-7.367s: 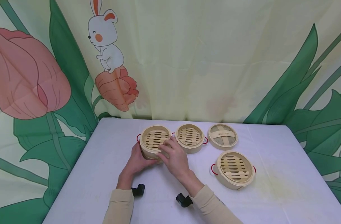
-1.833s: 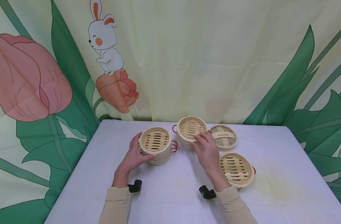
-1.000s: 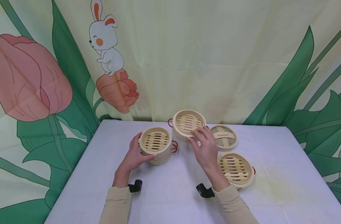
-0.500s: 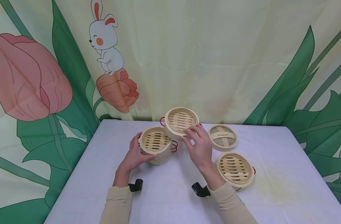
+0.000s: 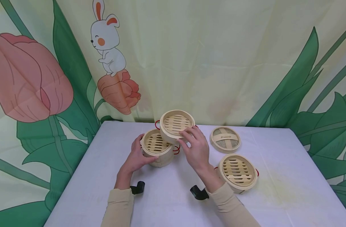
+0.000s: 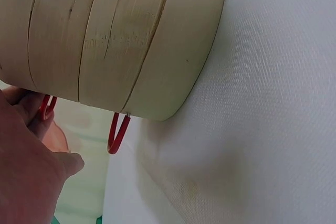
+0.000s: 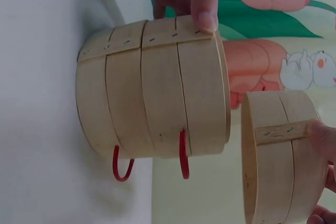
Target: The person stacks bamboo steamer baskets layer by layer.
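A stack of two bamboo steamer baskets (image 5: 156, 148) (image 7: 152, 90) (image 6: 105, 40) with red wire handles stands on the white table (image 5: 104, 176). My left hand (image 5: 137, 157) grips its left side, thumb over the rim. My right hand (image 5: 195, 150) holds a third steamer basket (image 5: 177, 124) (image 7: 281, 156) in the air, just above and to the right of the stack, overlapping its far right rim. In the right wrist view the lifted basket hangs apart from the stack's top.
A bamboo steamer lid (image 5: 225, 139) lies at the back right. Another slatted basket (image 5: 237, 172) sits nearer, right of my right forearm. A cartoon curtain (image 5: 190, 56) hangs behind the table's far edge.
My right hand has lifted the third basket off the table and carried it left, toward the stack. The left hand has stayed on the stack.
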